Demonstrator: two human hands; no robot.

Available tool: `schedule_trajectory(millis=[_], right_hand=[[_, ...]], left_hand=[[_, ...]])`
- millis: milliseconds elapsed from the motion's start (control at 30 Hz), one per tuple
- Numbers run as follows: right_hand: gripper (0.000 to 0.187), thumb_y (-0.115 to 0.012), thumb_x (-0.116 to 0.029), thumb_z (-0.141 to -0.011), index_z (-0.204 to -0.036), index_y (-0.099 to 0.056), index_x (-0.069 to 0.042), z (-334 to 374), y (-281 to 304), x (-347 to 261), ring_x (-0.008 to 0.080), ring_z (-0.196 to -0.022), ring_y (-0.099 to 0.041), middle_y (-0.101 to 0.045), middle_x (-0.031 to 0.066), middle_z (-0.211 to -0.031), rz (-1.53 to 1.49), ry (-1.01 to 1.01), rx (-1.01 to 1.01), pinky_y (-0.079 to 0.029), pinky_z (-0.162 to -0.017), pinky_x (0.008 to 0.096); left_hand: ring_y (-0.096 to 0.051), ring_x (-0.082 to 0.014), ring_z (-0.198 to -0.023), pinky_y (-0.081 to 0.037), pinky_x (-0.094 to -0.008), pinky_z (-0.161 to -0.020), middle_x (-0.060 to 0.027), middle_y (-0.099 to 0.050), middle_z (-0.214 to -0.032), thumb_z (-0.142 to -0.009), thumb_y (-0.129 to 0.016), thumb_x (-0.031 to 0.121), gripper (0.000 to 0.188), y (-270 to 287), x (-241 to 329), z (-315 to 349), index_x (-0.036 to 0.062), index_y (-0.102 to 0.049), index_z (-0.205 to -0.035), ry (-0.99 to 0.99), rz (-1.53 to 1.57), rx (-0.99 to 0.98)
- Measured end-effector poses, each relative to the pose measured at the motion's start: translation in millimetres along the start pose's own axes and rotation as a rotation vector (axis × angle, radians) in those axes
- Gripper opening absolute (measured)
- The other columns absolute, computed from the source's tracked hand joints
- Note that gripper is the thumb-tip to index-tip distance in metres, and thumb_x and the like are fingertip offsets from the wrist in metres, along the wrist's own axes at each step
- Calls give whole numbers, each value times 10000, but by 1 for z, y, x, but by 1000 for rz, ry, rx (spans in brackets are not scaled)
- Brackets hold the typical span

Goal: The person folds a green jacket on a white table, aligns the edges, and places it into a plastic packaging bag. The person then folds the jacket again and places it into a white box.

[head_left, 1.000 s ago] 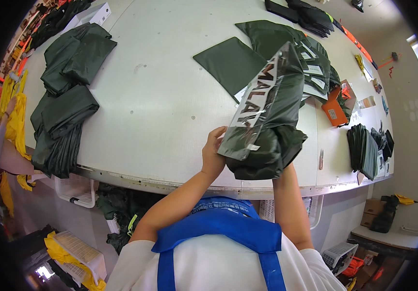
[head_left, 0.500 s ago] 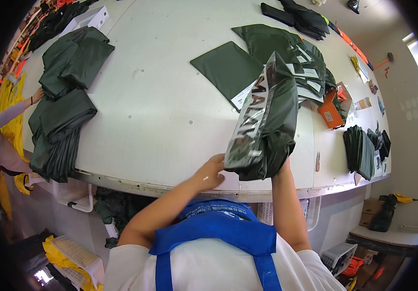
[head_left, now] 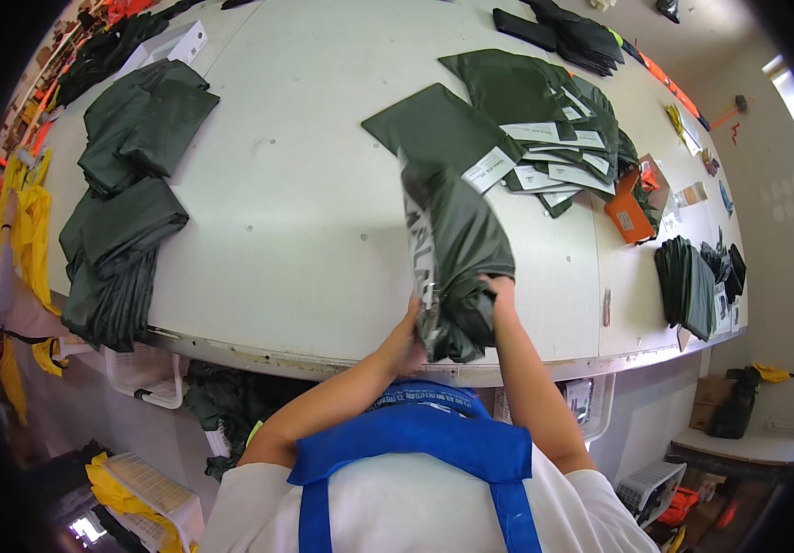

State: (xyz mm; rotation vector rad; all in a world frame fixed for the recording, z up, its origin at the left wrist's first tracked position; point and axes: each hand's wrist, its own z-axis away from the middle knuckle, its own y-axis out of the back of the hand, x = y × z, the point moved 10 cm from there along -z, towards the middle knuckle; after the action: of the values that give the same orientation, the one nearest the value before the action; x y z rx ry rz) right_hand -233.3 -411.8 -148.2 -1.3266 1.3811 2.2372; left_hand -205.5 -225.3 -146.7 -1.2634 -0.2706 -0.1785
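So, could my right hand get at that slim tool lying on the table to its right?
Probably yes: nothing seems to stand between the right hand and the slim tool. But that hand is on the dark green packet, so it would likely need to let go first.

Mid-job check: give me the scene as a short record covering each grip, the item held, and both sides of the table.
Held: dark green bundle in clear bag
Left grip: against its lower left side, fingers mostly hidden
Right grip: clutching its lower right side
Table, left: folded dark green piles
Table, right: green packets with white labels, orange box
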Motion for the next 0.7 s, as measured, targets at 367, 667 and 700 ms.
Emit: schedule_trajectory(millis=[367,667,700], right_hand=[[415,-521,-88,-830,-1225,-529,39,56,-50,-68,435,-1215,-432,-481,267,-1314,-572,57,-154,-349,-1040,409],[382,-511,-82,-866,-1240,-561,-23,66,-64,-130,338,-1198,-499,-532,219,-1278,330,595,-441,-375,-1020,374],[357,-525,-95,-863,-1205,-582,-10,62,-69,-114,319,-1157,-523,-562,209,-1234,258,406,-538,-394,-989,364]], left_hand=[[-507,-301,-1229,-387,-465,-1057,-130,-507,-1361,-935,-297,596,702,47,-12,35,77,-422,-1390,78,233,274],[-519,-295,-1190,-388,-430,-1039,-141,-526,-1329,-912,-370,476,622,62,7,33,37,-461,-1344,-32,76,275],[-524,-281,-1177,-394,-423,-1026,-133,-540,-1306,-912,-390,473,611,69,16,33,33,-473,-1328,-82,22,299]])
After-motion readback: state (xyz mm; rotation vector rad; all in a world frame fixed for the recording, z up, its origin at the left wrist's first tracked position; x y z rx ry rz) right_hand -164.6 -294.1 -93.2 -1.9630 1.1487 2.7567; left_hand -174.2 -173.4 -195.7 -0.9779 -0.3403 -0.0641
